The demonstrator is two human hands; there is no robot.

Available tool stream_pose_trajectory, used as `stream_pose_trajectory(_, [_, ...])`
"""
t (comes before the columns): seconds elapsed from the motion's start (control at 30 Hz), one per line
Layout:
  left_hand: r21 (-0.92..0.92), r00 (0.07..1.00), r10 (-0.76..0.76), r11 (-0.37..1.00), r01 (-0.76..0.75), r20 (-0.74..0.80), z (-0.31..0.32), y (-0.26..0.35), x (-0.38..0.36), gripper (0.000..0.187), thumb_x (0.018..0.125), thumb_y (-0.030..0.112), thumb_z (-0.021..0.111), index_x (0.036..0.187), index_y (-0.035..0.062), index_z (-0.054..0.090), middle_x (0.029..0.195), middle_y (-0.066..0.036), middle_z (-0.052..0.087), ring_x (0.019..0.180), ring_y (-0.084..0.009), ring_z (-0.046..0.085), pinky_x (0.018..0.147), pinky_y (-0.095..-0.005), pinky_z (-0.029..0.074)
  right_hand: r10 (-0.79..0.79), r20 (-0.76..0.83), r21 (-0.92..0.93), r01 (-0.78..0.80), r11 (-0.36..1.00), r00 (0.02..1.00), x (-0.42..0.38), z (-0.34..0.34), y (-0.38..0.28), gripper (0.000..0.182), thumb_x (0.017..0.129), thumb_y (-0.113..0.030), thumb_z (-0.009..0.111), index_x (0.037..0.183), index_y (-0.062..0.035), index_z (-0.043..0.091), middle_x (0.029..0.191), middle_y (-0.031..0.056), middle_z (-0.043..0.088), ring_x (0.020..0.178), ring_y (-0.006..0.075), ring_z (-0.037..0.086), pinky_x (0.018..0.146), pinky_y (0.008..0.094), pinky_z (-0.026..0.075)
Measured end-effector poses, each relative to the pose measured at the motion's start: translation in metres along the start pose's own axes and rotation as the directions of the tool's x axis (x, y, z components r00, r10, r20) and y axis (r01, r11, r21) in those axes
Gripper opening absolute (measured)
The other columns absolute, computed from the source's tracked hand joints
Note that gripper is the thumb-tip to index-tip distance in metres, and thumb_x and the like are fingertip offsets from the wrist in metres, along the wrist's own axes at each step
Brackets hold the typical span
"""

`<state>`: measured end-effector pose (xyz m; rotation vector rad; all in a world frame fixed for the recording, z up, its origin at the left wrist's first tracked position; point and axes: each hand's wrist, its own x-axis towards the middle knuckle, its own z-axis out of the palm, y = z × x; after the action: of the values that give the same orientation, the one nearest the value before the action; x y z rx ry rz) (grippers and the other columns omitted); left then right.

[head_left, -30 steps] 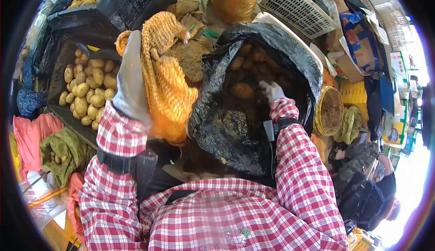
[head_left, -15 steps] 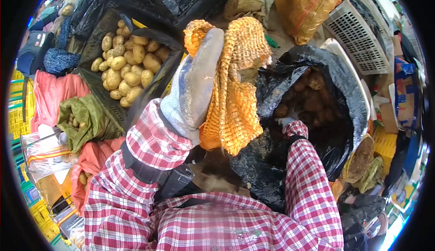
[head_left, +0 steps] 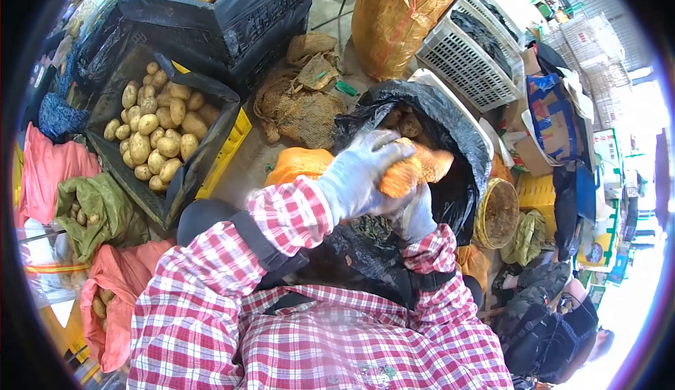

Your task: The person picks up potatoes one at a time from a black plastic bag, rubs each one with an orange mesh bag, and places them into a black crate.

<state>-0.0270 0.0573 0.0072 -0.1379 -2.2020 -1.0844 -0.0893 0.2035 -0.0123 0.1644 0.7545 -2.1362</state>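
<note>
Both hands wear grey-blue gloves and meet in front of the black plastic bag (head_left: 460,112). My left hand (head_left: 362,168) grips a bunched orange mesh cloth (head_left: 408,172), fingers bent over its top. Just below and to the right, my right hand (head_left: 416,218) is closed up against the cloth's underside. Whatever lies between the hands is covered by the cloth and fingers, and motion blurs them a little. Brownish potatoes (head_left: 408,124) show inside the bag's mouth, behind my hands.
At left, a black-lined crate (head_left: 228,109) holds potatoes; another lined crate (head_left: 264,10) stands behind it. Brown mesh sacking (head_left: 302,112) lies on the floor. A tall orange sack (head_left: 401,21) and grey plastic crates (head_left: 467,56) stand beyond. A round basket (head_left: 498,214) is at right.
My left hand has lowered the orange mesh cloth and moved right. My right hand has come out of the black bag to meet it. The view has shifted right.
</note>
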Motion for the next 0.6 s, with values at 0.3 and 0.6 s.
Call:
stream_pose_trajectory(0.3, [-0.860,0.738,-0.645,0.245,0.448,0.201,-0.017,-0.015,0.017,0.034,0.100,0.017,0.057,0.129,0.0008,0.052,0.120,-0.007,0.059,0.107,-0.0130,0.057,0.092,-0.0253,0.048,-0.136,0.270,-0.579,0.274,0.768,0.953,-0.063,0.033,-0.003,0.094,0.072,-0.035,0.082,0.145,-0.0032,0.033,0.131,0.0107,0.052,0.120,0.0231,0.053,0.097,0.0369,0.049])
stream_pose_trajectory(0.6, [-0.136,0.953,-0.294,0.944,0.302,0.073,-0.033,0.023,0.003,0.030,0.091,0.022,0.062,0.114,0.0034,0.058,0.113,-0.016,0.059,0.109,-0.0314,0.059,0.089,-0.0362,0.052,-0.156,0.178,-0.224,0.195,0.955,0.972,-0.062,0.034,0.034,0.077,0.086,-0.048,0.066,0.142,-0.0017,0.040,0.133,0.0140,0.055,0.116,0.0260,0.059,0.099,0.0393,0.049])
